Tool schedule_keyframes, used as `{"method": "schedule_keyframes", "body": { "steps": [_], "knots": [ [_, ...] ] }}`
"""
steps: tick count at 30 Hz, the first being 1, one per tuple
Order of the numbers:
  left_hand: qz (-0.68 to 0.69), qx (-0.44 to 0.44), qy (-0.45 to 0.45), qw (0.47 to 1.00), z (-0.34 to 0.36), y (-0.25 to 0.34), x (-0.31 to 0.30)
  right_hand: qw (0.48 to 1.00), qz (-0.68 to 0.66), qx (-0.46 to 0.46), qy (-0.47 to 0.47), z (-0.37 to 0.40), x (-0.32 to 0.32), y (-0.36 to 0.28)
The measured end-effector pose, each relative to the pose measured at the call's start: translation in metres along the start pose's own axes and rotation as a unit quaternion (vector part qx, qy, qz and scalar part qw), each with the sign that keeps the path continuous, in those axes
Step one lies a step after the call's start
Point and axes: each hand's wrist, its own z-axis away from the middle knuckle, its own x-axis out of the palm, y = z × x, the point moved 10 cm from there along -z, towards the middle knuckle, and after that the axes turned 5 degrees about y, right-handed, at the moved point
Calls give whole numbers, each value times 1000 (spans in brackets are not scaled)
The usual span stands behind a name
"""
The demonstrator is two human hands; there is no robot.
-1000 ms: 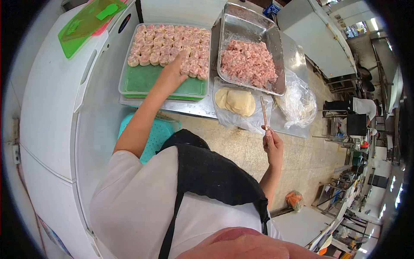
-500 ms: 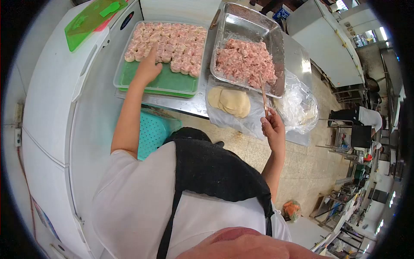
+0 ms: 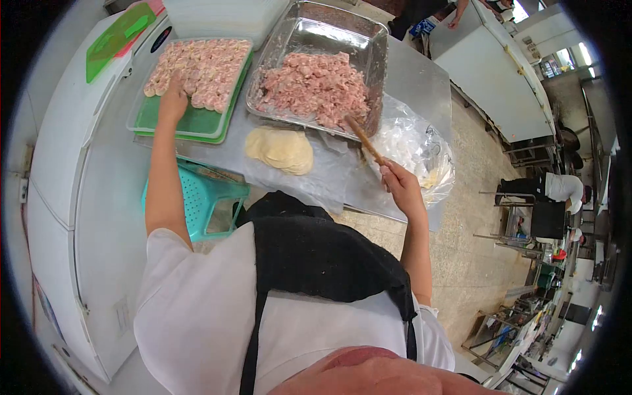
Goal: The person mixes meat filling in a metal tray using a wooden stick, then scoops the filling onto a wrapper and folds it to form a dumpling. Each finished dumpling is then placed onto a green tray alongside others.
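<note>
My left hand (image 3: 173, 102) reaches over the green-bottomed tray (image 3: 201, 122), its fingers stretched out and touching the near edge of the packed shumai dumplings (image 3: 210, 66). No held piece shows in it. My right hand (image 3: 400, 184) grips a wooden stick (image 3: 365, 141), whose far end meets the corner of a steel pan. Pink minced meat (image 3: 316, 89) fills the near part of that pan (image 3: 329, 33). Just below the pan lies a stack of round, pale yellow wrappers (image 3: 280, 150) on plastic sheeting.
A clear plastic bag (image 3: 421, 151) lies right of the pan. Under the table's left side stands a turquoise stool (image 3: 197, 201). White freezers (image 3: 92, 164) line the left. Beyond the table are another white freezer (image 3: 494, 72) and a person (image 3: 559, 191) at the right.
The view has shifted, so table and trays appear further left. My left hand stays at the dumplings. The stick in my right hand has tilted, its upper end swinging left relative to my hand.
</note>
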Motion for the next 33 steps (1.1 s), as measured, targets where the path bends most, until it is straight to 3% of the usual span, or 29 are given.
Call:
{"method": "schedule_keyframes", "body": {
  "steps": [2, 5, 8, 9, 10, 12, 13, 14, 15, 17, 18, 19, 20, 21, 22, 23, 24, 26, 27, 28, 30, 31, 32, 33],
  "knots": [
    [-9, 18, 32, 999, -8, -7, -8, 978, 195, -67, -17, -16, -4, -11],
    [25, 15, 55, 998, -17, -28, -7, 938, 318, -138, -22, -50, -4, -43],
    [-82, 81, 111, 987, 2, 30, -35, 871, 449, -198, -22, -98, 8, -76],
    [-1, 58, 76, 995, 21, 67, -43, 838, 501, -213, -9, -110, 15, -83],
    [80, 34, 39, 995, 43, 109, -44, 841, 499, -210, -9, -123, 27, -78],
    [177, 111, -55, 976, 76, 160, -8, 749, 616, -245, -9, -135, 65, -63],
    [189, 128, -120, 966, 100, 194, 1, 749, 618, -239, -10, -124, 77, -65],
    [267, 131, -209, 932, 120, 202, 29, 743, 615, -261, -33, -103, 97, -70],
    [259, 153, -261, 917, 138, 203, 56, 734, 614, -286, -56, -91, 110, -77],
    [237, 303, -221, 896, 163, 222, 68, 743, 594, -302, -68, -85, 111, -87],
    [242, 304, -225, 894, 162, 221, 72, 753, 568, -323, -77, -81, 110, -96],
    [245, 317, -205, 893, 162, 220, 71, 716, 646, -245, -101, -99, 96, -93],
    [248, 330, -184, 892, 161, 219, 69, 716, 648, -239, -103, -105, 87, -98],
    [253, 329, -186, 891, 160, 215, 69, 722, 639, -260, -41, -111, 73, -115],
    [276, 268, -257, 887, 156, 205, 79, 726, 627, -282, 21, -117, 65, -131],
    [296, 206, -325, 874, 154, 197, 89, 707, 659, -256, 25, -132, 69, -120],
    [298, 210, -324, 873, 152, 197, 86, 706, 660, -255, 29, -132, 78, -102],
    [325, 215, -282, 877, 148, 199, 72, 707, 631, -317, -50, -113, 119, -66],
    [307, 284, -206, 885, 147, 202, 60, 725, 612, -306, -83, -96, 126, -78],
    [312, 282, -209, 883, 148, 203, 57, 724, 615, -302, -86, -94, 122, -90],
    [415, 121, -240, 869, 135, 186, 61, 710, 664, -209, -107, -99, 105, -98],
    [416, 121, -241, 868, 135, 186, 61, 707, 682, -140, -122, -110, 94, -106],
    [497, 15, -280, 821, 134, 176, 71, 707, 683, -140, -121, -119, 93, -104],
    [567, -91, -314, 756, 136, 168, 82, 728, 652, -201, -63, -127, 94, -116]
  ]
}}
